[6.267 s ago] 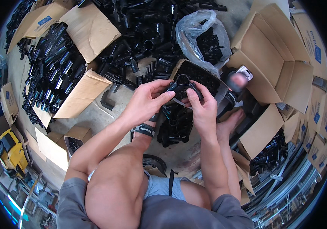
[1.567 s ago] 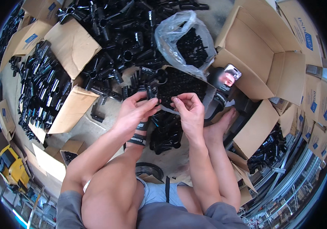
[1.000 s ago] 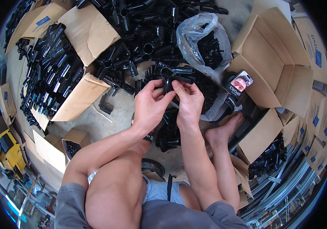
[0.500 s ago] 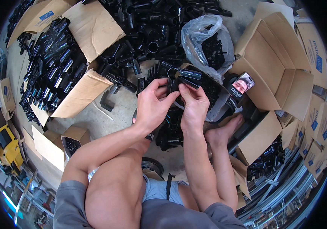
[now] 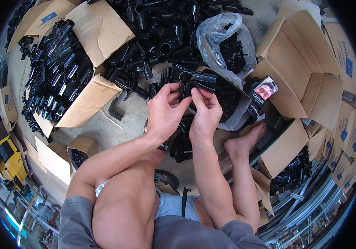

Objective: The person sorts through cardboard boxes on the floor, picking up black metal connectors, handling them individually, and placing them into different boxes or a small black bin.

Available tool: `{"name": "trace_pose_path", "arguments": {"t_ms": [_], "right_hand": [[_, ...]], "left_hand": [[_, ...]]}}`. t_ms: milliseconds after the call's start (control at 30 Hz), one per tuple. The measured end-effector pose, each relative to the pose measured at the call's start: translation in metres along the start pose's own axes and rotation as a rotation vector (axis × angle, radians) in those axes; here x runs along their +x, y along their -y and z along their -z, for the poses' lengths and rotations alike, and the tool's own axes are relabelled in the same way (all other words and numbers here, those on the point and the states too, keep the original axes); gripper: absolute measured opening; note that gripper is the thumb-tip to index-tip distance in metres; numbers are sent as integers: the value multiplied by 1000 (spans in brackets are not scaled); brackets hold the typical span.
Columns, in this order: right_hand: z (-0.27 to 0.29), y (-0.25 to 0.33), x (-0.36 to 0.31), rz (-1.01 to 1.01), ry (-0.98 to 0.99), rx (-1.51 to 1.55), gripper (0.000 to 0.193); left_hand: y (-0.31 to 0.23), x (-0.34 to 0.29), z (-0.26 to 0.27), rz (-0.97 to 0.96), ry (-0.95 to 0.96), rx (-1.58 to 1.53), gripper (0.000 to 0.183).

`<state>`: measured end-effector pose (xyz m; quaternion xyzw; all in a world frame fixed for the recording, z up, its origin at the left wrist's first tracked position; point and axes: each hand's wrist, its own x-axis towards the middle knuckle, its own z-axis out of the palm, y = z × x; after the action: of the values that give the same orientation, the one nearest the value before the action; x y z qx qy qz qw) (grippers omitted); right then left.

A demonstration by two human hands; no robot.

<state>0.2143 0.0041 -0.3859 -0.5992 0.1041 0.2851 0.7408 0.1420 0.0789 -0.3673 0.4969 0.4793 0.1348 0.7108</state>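
Observation:
In front of me, between both hands, is a glossy black tubular fitting point(image 5: 205, 78), with a round open end at its left and tube-like arms pointing right. My left hand point(image 5: 164, 112) has its thumb and fingers closed on the fitting's left part. From the other side my right hand point(image 5: 205, 111) pinches its lower part, thumb and fingertips close to those of the left. Whatever small part may lie between the fingertips is hidden. Just beyond the right hand stands an open container of small black pieces point(image 5: 227, 99).
Loose black tubular fittings point(image 5: 165, 31) pile up ahead, and more fill a carton point(image 5: 89, 103) at left. A clear plastic bag point(image 5: 211, 45) holds small black parts. At right are a phone point(image 5: 266, 88) on a black holder and an open cardboard box point(image 5: 292, 62). My bare foot point(image 5: 246, 139) is beside them.
Both hands have shifted slightly to the left with the fitting. My right hand's fingers have turned a little around its lower part.

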Motion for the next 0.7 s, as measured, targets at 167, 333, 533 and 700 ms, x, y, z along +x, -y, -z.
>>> {"name": "trace_pose_path", "arguments": {"t_ms": [167,333,533,700], "right_hand": [[7,10,1,10,71,-79,17],[6,20,3,-38,114,-95,19],[11,16,2,-43,94,-118,18],[10,4,-2,9,12,-30,15]], "left_hand": [[-5,-2,0,-14,14,-19,40],[-1,-2,0,-46,37,5,42],[-8,-2,-1,-17,23,-16,39],[-2,-2,-3,-11,20,-22,38]]}}
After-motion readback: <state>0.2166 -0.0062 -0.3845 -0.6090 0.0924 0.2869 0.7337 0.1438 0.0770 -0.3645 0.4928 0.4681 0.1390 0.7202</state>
